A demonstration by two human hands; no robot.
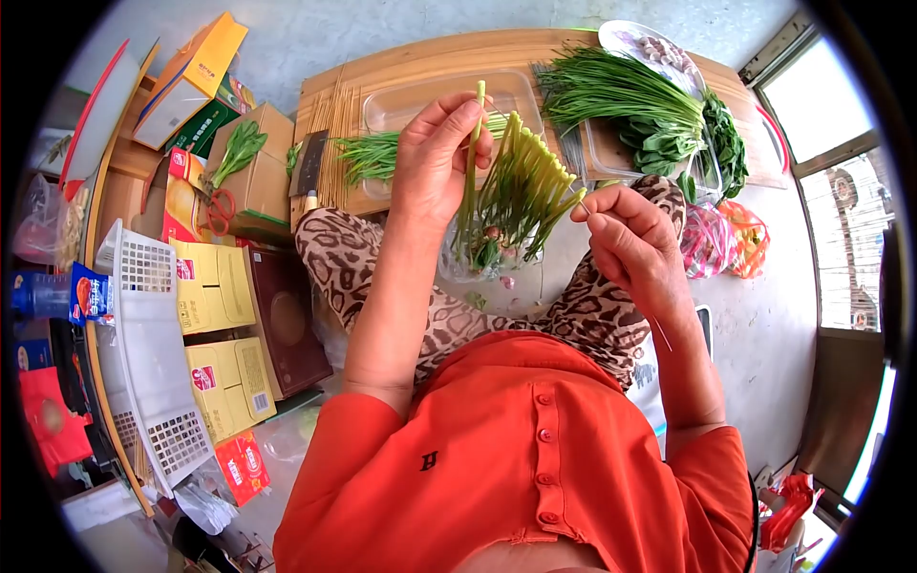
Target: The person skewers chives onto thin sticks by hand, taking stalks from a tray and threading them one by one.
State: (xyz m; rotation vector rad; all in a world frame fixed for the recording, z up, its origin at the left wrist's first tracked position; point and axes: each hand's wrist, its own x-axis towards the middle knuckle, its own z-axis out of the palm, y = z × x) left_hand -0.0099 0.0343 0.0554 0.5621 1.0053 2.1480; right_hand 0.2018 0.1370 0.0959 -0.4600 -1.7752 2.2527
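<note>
Between my hands hangs a row of green stems (521, 177), threaded side by side near their pale ends on a thin skewer, leaves drooping down. My left hand (441, 153) pinches one upright stem at the row's left end. At the right end my right hand (630, 234) has its fingers closed on the skewer (661, 329), whose length runs back past the wrist. Below the row sits a clear plastic bag (465, 263) with scraps. Behind my left hand, cut green stems (368, 156) lie in a clear plastic tray (401, 103) on the wooden board (458, 50).
Bare skewers (330, 115) and a cleaver (309, 164) lie at the board's left. A large bunch of greens (630, 91) and a white plate (621, 33) are at the right. Boxes (215, 286), red scissors (221, 212) and a white rack (143, 353) stand left.
</note>
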